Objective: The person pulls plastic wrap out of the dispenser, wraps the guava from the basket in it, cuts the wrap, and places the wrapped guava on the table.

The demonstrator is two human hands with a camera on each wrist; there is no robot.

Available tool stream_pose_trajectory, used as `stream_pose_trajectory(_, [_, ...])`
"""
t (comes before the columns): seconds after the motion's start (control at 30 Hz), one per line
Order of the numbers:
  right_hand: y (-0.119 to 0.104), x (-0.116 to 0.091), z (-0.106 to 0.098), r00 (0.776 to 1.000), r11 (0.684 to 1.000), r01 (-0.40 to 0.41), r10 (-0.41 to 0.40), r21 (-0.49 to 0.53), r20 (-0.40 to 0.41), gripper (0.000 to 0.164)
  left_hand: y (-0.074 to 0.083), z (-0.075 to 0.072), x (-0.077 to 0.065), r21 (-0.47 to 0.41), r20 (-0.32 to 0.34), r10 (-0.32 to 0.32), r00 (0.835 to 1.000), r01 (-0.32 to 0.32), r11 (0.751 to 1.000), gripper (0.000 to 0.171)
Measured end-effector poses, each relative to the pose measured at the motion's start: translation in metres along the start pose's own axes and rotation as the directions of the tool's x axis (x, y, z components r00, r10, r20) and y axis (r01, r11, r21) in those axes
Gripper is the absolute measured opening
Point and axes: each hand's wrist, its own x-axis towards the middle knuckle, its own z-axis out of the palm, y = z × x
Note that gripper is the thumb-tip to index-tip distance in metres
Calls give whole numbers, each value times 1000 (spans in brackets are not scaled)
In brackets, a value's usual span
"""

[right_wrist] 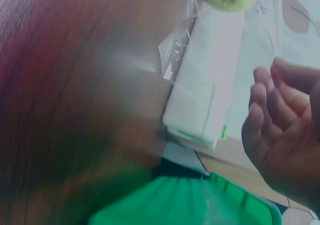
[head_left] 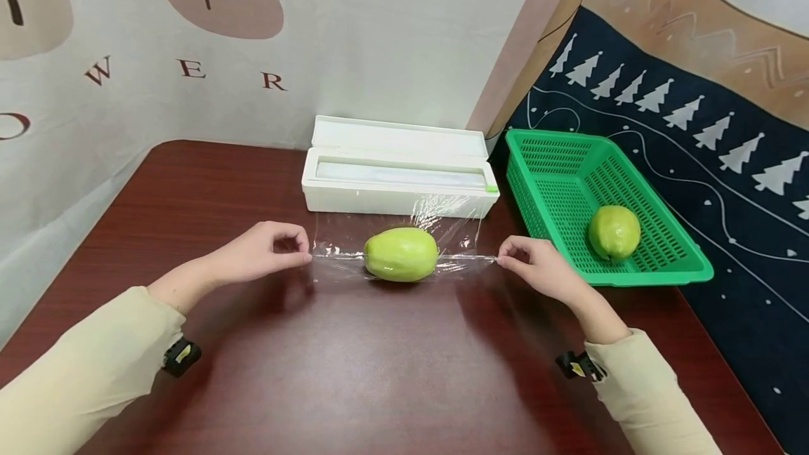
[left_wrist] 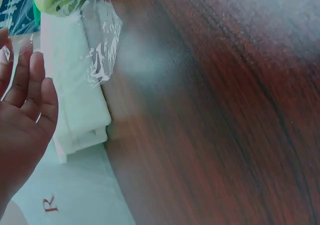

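Observation:
An oval, glossy yellow-green fruit [head_left: 401,254] lies on its side mid-table, with clear cling film [head_left: 461,244] around it. The film stretches out to both sides and back to the front of a white dispenser box [head_left: 398,185], whose lid stands up. My left hand [head_left: 268,253] pinches the film's left edge between thumb and index finger. At the opposite end, my right hand [head_left: 537,265] pinches the right edge the same way, so a taut line runs through the fruit. In the left wrist view, loose film [left_wrist: 102,40] hangs beside the box.
A green plastic basket [head_left: 657,278] stands at the right, close behind my right hand, with a second yellow-green fruit [head_left: 614,232] in it. The dark red-brown table [head_left: 379,371] meets a printed cloth [head_left: 392,34] at the back.

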Motion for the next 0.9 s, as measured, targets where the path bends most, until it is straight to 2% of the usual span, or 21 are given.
stream_pose_trajectory(0.2, [-3, 10, 8, 992, 995, -85, 90, 57, -88, 5, -4, -1, 7, -22, -88, -59, 994, 58, 998, 8])
stream_pose_trajectory(0.4, [-4, 19, 14, 976, 983, -146, 162, 112, -146, 7, -8, -1, 17, -115, -146, -137, 980, 121, 986, 11])
stream_pose_trajectory(0.5, [-5, 25, 19, 967, 973, -184, 204, 137, -153, 8, -12, 0, 23, -148, -162, -182, 970, 159, 976, 13])
stream_pose_trajectory(0.9, [6, 48, 29, 952, 955, -259, 278, 145, -128, 10, -22, 5, 39, -131, -196, -297, 935, 275, 952, 20])
